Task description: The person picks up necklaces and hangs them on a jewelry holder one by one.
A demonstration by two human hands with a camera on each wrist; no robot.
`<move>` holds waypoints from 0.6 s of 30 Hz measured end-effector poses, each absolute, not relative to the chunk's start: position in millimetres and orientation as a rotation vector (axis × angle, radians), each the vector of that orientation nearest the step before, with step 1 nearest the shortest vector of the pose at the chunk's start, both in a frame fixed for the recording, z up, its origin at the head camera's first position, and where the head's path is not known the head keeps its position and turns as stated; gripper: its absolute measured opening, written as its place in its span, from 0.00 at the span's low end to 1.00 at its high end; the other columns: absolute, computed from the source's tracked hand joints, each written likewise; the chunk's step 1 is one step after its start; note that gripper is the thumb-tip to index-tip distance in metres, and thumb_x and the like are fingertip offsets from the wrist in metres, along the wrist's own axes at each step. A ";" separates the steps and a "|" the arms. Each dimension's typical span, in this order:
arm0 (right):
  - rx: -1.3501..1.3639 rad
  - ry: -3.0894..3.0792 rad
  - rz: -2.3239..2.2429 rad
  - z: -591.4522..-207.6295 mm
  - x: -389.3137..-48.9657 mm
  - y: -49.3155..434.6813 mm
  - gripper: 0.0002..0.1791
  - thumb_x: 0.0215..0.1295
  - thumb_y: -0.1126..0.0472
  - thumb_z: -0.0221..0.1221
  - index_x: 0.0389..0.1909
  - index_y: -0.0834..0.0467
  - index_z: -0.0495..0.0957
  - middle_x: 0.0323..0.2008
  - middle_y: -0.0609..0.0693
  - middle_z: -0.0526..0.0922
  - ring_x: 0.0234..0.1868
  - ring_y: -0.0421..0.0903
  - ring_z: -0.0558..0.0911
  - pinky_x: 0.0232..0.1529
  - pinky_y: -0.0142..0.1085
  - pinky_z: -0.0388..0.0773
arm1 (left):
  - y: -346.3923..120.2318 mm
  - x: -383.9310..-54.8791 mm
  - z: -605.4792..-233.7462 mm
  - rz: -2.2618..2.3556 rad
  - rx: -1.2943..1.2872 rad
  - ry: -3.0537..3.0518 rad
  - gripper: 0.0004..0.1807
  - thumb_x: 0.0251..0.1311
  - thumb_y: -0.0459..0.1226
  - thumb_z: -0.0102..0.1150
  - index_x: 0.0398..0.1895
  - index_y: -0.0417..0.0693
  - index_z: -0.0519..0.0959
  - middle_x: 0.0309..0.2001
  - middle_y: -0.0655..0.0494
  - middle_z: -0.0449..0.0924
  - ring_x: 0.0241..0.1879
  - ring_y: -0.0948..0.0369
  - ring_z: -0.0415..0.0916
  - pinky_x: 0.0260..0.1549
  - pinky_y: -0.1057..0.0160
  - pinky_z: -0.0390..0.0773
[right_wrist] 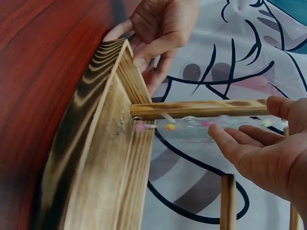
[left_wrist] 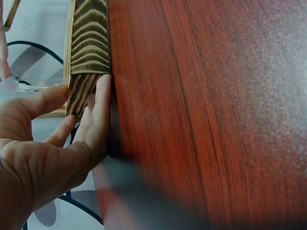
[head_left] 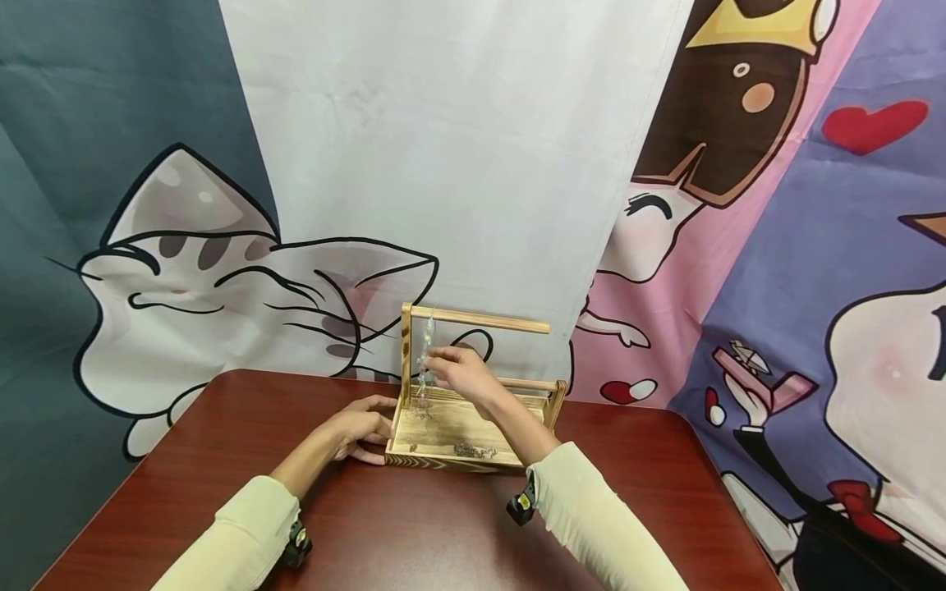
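A wooden display stand (head_left: 458,423) with a shallow tray base and raised bars stands on the table. My left hand (head_left: 362,427) holds the tray's left end; in the left wrist view the thumb and fingers lie on opposite edges of that end (left_wrist: 81,96). A clear strand with small coloured beads (right_wrist: 170,126) hangs from the top bar (head_left: 488,321), close beside the left post (right_wrist: 201,109). My right hand (head_left: 461,373) is at the strand, its fingers (right_wrist: 235,146) extended and touching it or very near. Thumb and fingers stand apart in the right wrist view.
Thin, chain-like pieces lie in a small heap (head_left: 475,451) near the tray's front, with a smaller piece (head_left: 412,448) to the left. A lower bar (head_left: 528,383) runs behind on the right. The reddish table (head_left: 636,492) meets a cartoon-printed cloth (head_left: 458,164) at the back.
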State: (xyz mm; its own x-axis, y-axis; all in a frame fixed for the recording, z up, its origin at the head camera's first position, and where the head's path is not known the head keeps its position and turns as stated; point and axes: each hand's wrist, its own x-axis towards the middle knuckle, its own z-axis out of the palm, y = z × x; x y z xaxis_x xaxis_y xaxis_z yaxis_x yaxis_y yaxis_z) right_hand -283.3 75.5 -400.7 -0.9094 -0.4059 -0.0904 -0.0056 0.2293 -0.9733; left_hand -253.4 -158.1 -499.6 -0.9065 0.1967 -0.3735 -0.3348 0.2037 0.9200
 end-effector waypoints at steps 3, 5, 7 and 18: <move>-0.369 2.191 -1.702 -406.3 -282.9 76.4 0.32 0.87 0.53 0.60 0.81 0.68 0.72 0.80 0.66 0.76 0.81 0.66 0.76 0.82 0.56 0.77 | -158.4 -253.4 -499.6 1.749 -0.130 2.073 0.43 0.62 0.23 0.60 0.84 0.41 0.65 0.63 0.32 0.84 0.53 0.48 0.89 0.40 0.46 0.96; -0.359 2.190 -1.691 -410.3 -282.8 76.9 0.32 0.86 0.52 0.60 0.80 0.68 0.73 0.79 0.65 0.77 0.81 0.67 0.76 0.81 0.54 0.79 | -158.5 -253.2 -499.6 1.750 -0.132 2.072 0.44 0.61 0.23 0.59 0.84 0.41 0.65 0.63 0.32 0.84 0.53 0.48 0.89 0.40 0.46 0.96; -0.347 2.189 -1.681 -414.9 -282.5 77.2 0.32 0.86 0.52 0.60 0.79 0.69 0.73 0.78 0.67 0.78 0.80 0.69 0.77 0.80 0.53 0.80 | -158.6 -253.3 -499.9 1.751 -0.133 2.070 0.44 0.61 0.23 0.59 0.84 0.41 0.65 0.63 0.32 0.84 0.53 0.49 0.89 0.40 0.46 0.96; -0.343 2.266 -1.575 -440.8 -275.3 74.7 0.26 0.84 0.55 0.60 0.69 0.71 0.82 0.69 0.70 0.84 0.73 0.71 0.83 0.77 0.60 0.81 | -158.6 -254.4 -500.9 1.755 -0.129 2.066 0.43 0.62 0.23 0.58 0.84 0.41 0.64 0.63 0.32 0.84 0.52 0.49 0.89 0.40 0.46 0.96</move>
